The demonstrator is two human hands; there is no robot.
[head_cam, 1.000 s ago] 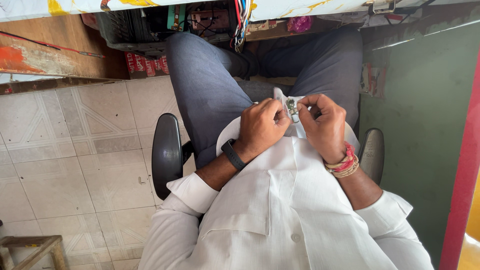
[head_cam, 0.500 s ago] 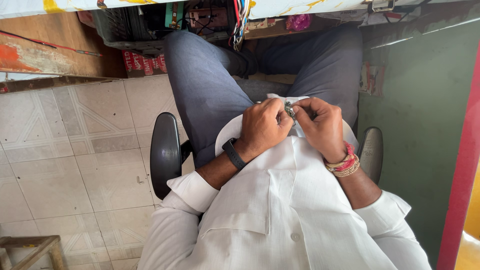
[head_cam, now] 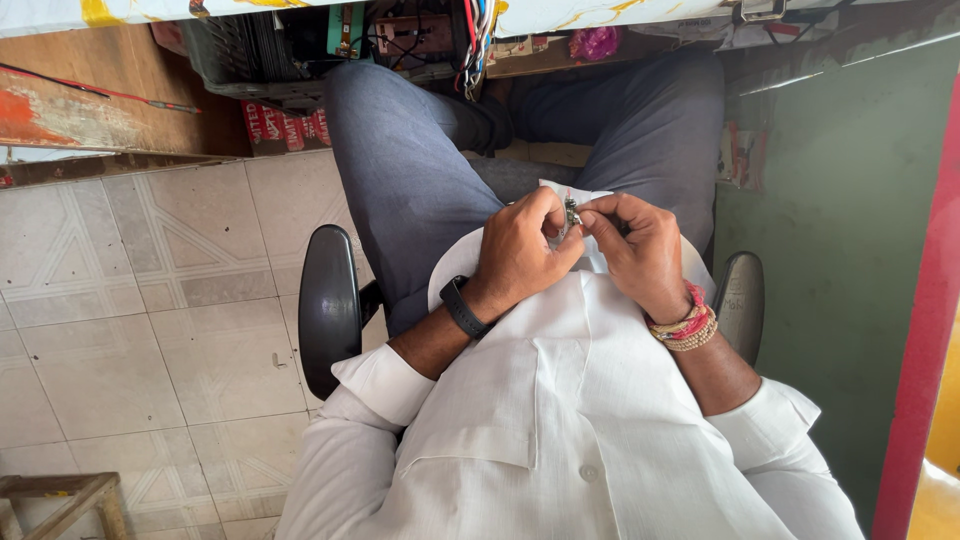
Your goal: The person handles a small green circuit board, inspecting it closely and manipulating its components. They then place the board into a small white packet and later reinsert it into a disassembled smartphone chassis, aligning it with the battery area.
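I sit on a chair and look down at my lap. My left hand and my right hand meet over my white shirt, fingertips pinched together on a small metal part. The part is mostly hidden by my fingers, and its exact kind cannot be told. A black band sits on my left wrist, red and beaded threads on my right. My legs in grey-blue trousers stretch out beyond the hands.
Black chair armrests flank me on both sides. A crate with wires and electronics lies under the bench ahead. Pale floor tiles lie to the left, a green wall panel to the right, a wooden stool corner at lower left.
Both hands stay pinched on the small part and have shifted only slightly, fingers working around it. The view has tilted a little.
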